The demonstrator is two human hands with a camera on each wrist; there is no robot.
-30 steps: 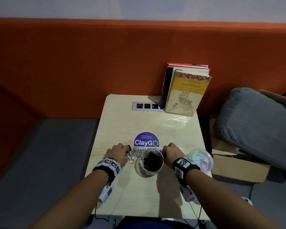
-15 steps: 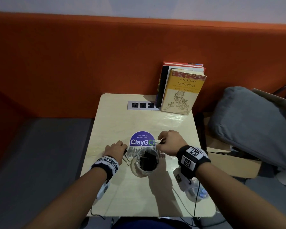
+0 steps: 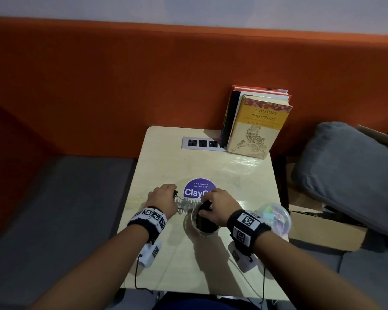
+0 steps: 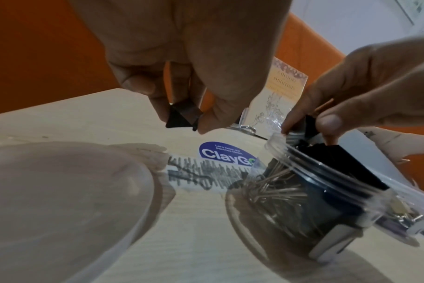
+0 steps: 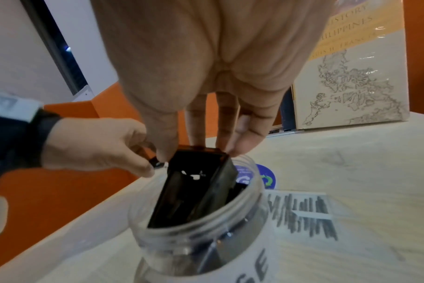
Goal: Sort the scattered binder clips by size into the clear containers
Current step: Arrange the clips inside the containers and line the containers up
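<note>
A clear jar holding black binder clips stands near the middle of the table, its label ending in "GE" in the right wrist view. My right hand pinches a large black clip by its top, and the clip's lower half is inside the jar mouth. To the left of the jar, my left hand pinches a small black clip just above the table. A second clear jar with pale coloured clips stands behind my right wrist.
Books lean upright at the table's far right, beside a socket strip. A purple round sticker lies beyond the jar. A blurred clear rounded plastic piece fills the left wrist view's lower left. A grey cushion lies right of the table.
My right hand came back from the sticker to the jar mouth with a large clip, which now dips into it. My left hand kept its small clip and shifted slightly forward.
</note>
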